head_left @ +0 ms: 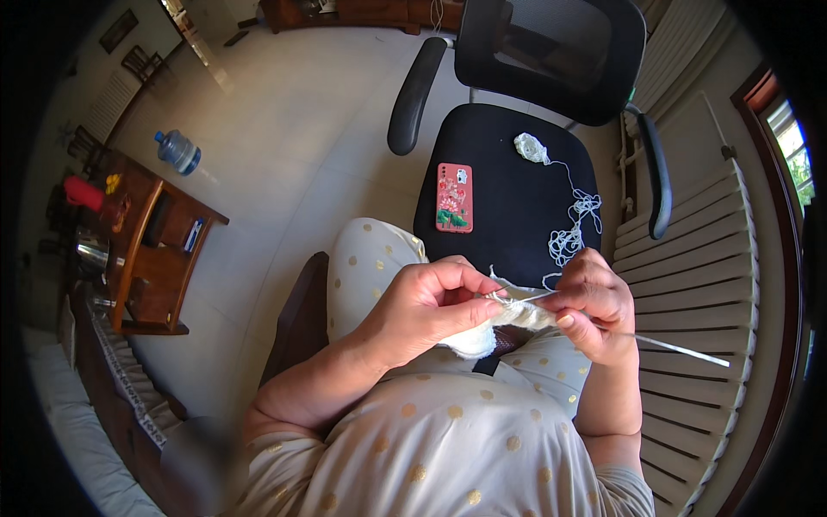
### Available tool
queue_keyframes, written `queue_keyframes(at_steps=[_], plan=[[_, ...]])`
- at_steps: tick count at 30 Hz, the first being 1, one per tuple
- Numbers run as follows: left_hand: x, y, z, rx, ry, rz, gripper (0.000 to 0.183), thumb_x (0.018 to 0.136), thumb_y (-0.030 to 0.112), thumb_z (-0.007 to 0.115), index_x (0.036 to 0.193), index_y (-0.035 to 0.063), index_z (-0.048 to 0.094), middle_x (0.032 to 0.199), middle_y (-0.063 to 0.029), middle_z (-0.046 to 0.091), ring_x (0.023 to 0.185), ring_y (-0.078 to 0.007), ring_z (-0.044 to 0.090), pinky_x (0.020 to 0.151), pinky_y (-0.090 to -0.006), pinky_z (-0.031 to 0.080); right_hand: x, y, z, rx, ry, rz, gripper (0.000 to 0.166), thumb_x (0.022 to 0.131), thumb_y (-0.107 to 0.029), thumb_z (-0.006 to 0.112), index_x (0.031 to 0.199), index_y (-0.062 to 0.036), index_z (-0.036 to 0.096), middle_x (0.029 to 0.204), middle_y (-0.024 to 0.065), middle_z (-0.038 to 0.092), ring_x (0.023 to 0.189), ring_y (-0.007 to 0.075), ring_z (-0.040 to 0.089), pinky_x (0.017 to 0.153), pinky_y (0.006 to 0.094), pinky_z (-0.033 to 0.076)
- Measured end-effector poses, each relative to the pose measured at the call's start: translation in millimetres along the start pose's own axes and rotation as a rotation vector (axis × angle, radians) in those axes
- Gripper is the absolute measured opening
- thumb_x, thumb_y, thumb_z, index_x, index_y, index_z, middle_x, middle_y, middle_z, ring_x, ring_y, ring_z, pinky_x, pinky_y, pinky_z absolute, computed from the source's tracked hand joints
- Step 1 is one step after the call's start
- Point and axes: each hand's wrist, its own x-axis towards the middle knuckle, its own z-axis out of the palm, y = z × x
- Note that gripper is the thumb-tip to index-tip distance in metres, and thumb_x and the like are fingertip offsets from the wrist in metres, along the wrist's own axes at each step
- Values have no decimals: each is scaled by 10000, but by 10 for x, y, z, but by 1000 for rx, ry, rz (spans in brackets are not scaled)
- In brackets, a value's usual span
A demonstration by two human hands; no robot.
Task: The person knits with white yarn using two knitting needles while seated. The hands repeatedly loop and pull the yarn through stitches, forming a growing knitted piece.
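My left hand pinches the left end of a piece of white knitting between thumb and fingers, with a needle tip just showing there. Close beside it on the right, my right hand grips a knitting needle, whose long end sticks out to the lower right. The knitting spans the gap between both hands above my lap. White yarn runs from the work to loose tangles on the black chair seat, then up to a small yarn ball.
A phone in a red flowered case lies on the chair seat. Chair armrests rise at both sides. A ribbed radiator stands close on my right. At left are a wooden table and a blue water bottle on the floor.
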Motion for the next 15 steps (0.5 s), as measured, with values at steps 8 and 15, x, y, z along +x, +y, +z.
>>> queue_keyframes(at_steps=[8, 15], plan=[[25, -72, 37, -254, 38, -118, 131, 886, 117, 594, 954, 10, 629, 848, -9, 630, 776, -50, 579, 685, -202, 475, 95, -262, 166, -695, 37, -184, 247, 665, -284, 731, 829, -113, 660, 763, 3, 575, 690, 181, 520, 665, 322, 359], [51, -148, 155, -288, 43, -146, 206, 910, 211, 586, 955, 18, 643, 854, 3, 624, 772, -39, 564, 661, -203, 468, 315, -129, 180, -263, -229, -60, 577, 649, -442, 738, 984, 3, 587, 902, 124, 611, 944, 312, 555, 819, 399, 401]])
